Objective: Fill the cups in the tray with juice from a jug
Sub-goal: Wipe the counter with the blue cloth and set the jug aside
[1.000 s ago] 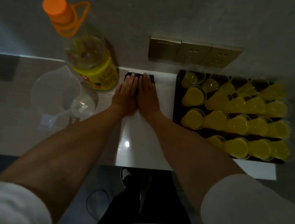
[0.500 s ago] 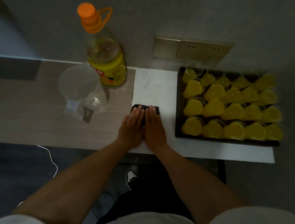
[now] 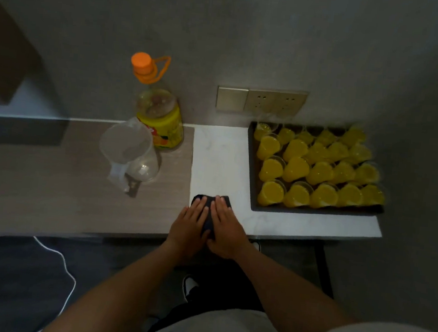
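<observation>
A dim counter [image 3: 77,201] runs under a grey wall. Centre frame, left hand [image 3: 188,228] and right hand [image 3: 224,228] press flat, fingers straight, on a dark cloth [image 3: 209,219]. Right, the tray [image 3: 314,210] holds full cups [image 3: 295,170]; the empty jug [image 3: 127,152] stands left. A wide wipe could nudge the tray and slop juice.

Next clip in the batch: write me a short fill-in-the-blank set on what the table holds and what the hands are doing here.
1. Both hands, the left hand and the right hand, press flat on a dark ____.
2. The cups in the tray are filled with ____ liquid.
3. The clear jug left of the hands looks ____.
4. The bottle behind the jug has an ____ cap.

Missing words: cloth; yellow; empty; orange
</observation>
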`<state>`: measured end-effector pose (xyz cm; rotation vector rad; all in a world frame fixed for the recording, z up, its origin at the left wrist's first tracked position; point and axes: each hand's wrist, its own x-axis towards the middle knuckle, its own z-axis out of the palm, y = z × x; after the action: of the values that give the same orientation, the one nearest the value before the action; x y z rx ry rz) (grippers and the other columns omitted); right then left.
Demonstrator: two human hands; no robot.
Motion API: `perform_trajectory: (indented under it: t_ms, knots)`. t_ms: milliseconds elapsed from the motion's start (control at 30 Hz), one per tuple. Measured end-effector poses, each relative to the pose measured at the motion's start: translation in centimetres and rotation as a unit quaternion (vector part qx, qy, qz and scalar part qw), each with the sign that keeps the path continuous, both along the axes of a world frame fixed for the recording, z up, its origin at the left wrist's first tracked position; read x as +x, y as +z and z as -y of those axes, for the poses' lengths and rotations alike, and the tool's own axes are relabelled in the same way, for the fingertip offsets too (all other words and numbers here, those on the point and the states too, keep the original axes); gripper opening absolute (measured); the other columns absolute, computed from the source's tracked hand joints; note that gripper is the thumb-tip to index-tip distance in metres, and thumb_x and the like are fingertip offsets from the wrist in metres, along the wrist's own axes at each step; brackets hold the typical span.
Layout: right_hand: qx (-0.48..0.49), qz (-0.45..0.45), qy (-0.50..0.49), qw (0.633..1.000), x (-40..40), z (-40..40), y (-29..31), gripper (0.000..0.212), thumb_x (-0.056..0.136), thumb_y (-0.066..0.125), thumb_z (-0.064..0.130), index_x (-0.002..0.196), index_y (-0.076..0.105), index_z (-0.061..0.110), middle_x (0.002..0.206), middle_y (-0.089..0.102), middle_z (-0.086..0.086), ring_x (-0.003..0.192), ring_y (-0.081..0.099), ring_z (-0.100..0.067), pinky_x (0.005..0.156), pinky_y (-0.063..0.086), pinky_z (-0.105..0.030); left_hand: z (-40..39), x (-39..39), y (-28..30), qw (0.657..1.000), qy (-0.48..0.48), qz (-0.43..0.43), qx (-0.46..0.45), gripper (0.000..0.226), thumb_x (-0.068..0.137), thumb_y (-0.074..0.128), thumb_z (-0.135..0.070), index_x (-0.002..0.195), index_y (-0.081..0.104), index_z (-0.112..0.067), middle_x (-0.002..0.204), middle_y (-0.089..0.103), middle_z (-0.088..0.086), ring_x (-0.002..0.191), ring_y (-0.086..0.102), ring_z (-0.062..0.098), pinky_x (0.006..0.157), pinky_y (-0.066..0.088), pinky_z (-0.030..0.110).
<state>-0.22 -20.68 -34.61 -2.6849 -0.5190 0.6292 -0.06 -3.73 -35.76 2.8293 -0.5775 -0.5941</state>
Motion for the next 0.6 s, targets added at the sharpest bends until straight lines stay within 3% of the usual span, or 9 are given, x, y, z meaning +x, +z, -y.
perform_trajectory:
  t_ms: [133, 267, 333, 400, 433, 500, 600]
  knots:
    - [-0.089, 0.010, 0.026, 0.996, -0.7, -0.7, 0.5, 0.105, 0.094, 0.057, 0.050, 0.162, -0.007, 0.002, 0.169, -0.018, -0.019, 0.158, -0.015, -0.035, 0.129, -0.001, -0.045, -0.1, -0.1, 0.9, 1.000, -0.018, 0.006, 0.003, 0.069, 0.104, 0.048, -0.039, 0.160, 0.021, -0.008, 0.170, 0.004, 0.009, 0.158, 0.005, 0.027, 0.126, 0.012, 0.041]
    - [-0.110, 0.010, -0.005, 0.994, -2.0, -1.9, 0.9, 0.080, 0.108, 0.041, 0.030, 0.160, -0.011, 0.000, 0.159, -0.031, -0.018, 0.157, -0.015, -0.038, 0.126, -0.006, -0.042, 0.0, 0.0, 1.6, 0.999, -0.035, 0.010, 0.026, 0.061, 0.101, 0.057, -0.026, 0.156, 0.036, -0.009, 0.166, 0.025, 0.011, 0.153, 0.026, 0.031, 0.121, 0.025, 0.042]
    - [-0.115, 0.001, -0.011, 0.993, -2.6, -2.1, 1.4, 0.076, 0.109, 0.038, 0.025, 0.159, -0.012, -0.002, 0.162, -0.028, -0.020, 0.157, -0.015, -0.038, 0.126, -0.008, -0.041, -0.3, 0.1, 1.5, 0.999, -0.049, 0.018, 0.011, 0.059, 0.086, 0.076, -0.021, 0.141, 0.058, -0.011, 0.149, 0.052, 0.013, 0.132, 0.056, 0.035, 0.106, 0.047, 0.042]
    - [-0.124, 0.000, -0.002, 0.992, -2.8, -2.1, 1.8, 0.078, 0.108, 0.042, 0.023, 0.159, -0.012, -0.005, 0.166, -0.021, -0.024, 0.157, -0.014, -0.039, 0.126, -0.006, -0.041, -0.7, 0.2, 1.6, 0.998, -0.060, 0.029, 0.014, 0.055, 0.071, 0.088, -0.020, 0.123, 0.071, -0.014, 0.125, 0.068, 0.009, 0.103, 0.070, 0.030, 0.085, 0.057, 0.037]
    - [-0.129, 0.001, 0.008, 0.992, -2.8, -2.0, 2.0, 0.078, 0.108, 0.043, 0.020, 0.159, -0.011, -0.005, 0.167, -0.017, -0.026, 0.157, -0.013, -0.039, 0.127, -0.005, -0.040, -0.7, 0.3, 1.9, 0.997, -0.069, 0.032, 0.010, 0.050, 0.074, 0.086, -0.019, 0.122, 0.071, -0.015, 0.122, 0.068, 0.008, 0.099, 0.069, 0.029, 0.081, 0.057, 0.036]
    - [-0.129, -0.009, 0.026, 0.991, -2.7, -1.9, 2.4, 0.076, 0.107, 0.045, 0.013, 0.159, -0.007, -0.006, 0.168, -0.012, -0.027, 0.158, -0.009, -0.038, 0.127, 0.001, -0.038, -0.5, 0.3, 2.9, 0.996, -0.076, 0.036, 0.003, 0.042, 0.091, 0.068, -0.020, 0.132, 0.063, -0.014, 0.130, 0.060, 0.009, 0.108, 0.061, 0.030, 0.086, 0.050, 0.039]
    - [-0.088, -0.037, 0.021, 0.995, -2.4, -1.7, 3.1, 0.085, 0.099, 0.060, 0.008, 0.163, 0.003, 0.000, 0.171, -0.005, -0.020, 0.159, 0.002, -0.033, 0.124, 0.021, -0.037, -0.3, 0.8, 4.5, 0.998, -0.065, -0.008, 0.010, 0.031, 0.102, 0.052, -0.024, 0.131, 0.057, -0.013, 0.130, 0.051, 0.009, 0.116, 0.052, 0.030, 0.086, 0.043, 0.039]
